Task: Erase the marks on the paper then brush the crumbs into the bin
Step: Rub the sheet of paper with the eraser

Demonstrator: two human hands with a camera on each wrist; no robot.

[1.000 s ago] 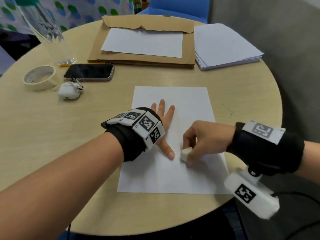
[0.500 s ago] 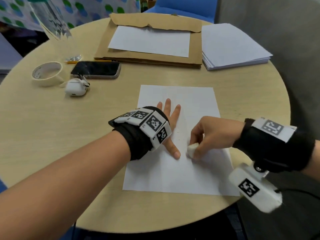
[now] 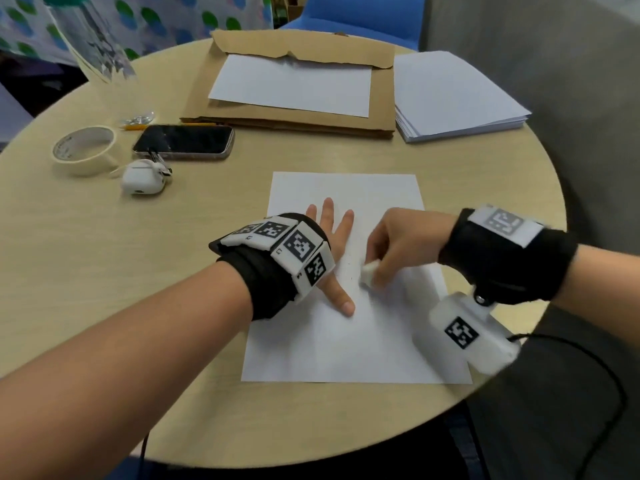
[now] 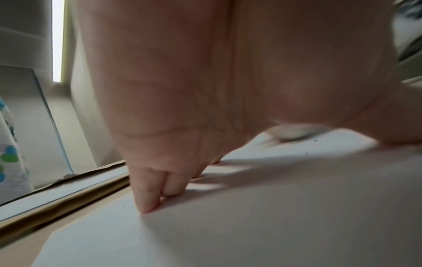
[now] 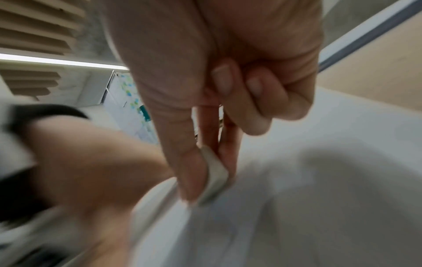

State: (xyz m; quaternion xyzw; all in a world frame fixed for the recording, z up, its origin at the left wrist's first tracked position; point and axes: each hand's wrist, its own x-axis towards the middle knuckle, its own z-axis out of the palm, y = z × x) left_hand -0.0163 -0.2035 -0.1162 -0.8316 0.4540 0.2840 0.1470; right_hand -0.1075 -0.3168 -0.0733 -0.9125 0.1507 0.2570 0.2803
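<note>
A white sheet of paper lies on the round wooden table in front of me. My left hand lies flat on its left half, fingers straight and spread, thumb toward me. My right hand pinches a small white eraser between thumb and fingers, its tip down on the paper just right of my left thumb. The right wrist view shows the eraser clamped in the fingertips. Tiny dark crumbs speckle the paper in the left wrist view. No bin shows.
At the back lie a brown envelope with a sheet on it and a stack of white paper. To the left sit a phone, a white earbud case and a tape roll. The table edge runs close on my right.
My right hand has moved the eraser away from me along the paper, from near my left thumb tip up beside the thumb's base. The left hand stays flat.
</note>
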